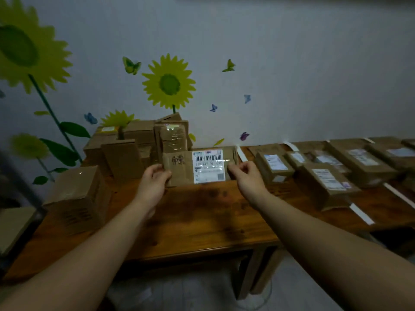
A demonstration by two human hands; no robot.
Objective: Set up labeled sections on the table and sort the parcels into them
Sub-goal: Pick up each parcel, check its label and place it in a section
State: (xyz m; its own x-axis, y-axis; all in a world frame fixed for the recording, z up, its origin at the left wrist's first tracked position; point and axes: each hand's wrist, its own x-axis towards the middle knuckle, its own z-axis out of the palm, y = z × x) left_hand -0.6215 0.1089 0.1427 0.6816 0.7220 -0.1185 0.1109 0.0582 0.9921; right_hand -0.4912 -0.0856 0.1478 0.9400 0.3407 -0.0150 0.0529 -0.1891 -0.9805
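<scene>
A flat brown cardboard parcel [179, 168] with a white barcode label facing me stands upright above the wooden table [202, 216]. My left hand [155, 179] grips its left edge and my right hand [243, 172] pinches its right edge. Behind it and to the left is a stack of unsorted brown parcels [139, 140] against the wall. To the right, several labelled parcels [326, 179] lie flat in rows, divided by white paper strips [361, 213].
A larger brown box [77, 194] sits at the table's left front. Another white strip [241, 153] lies just right of the held parcel. The wall behind carries sunflower and butterfly stickers. The table's front edge runs below my forearms.
</scene>
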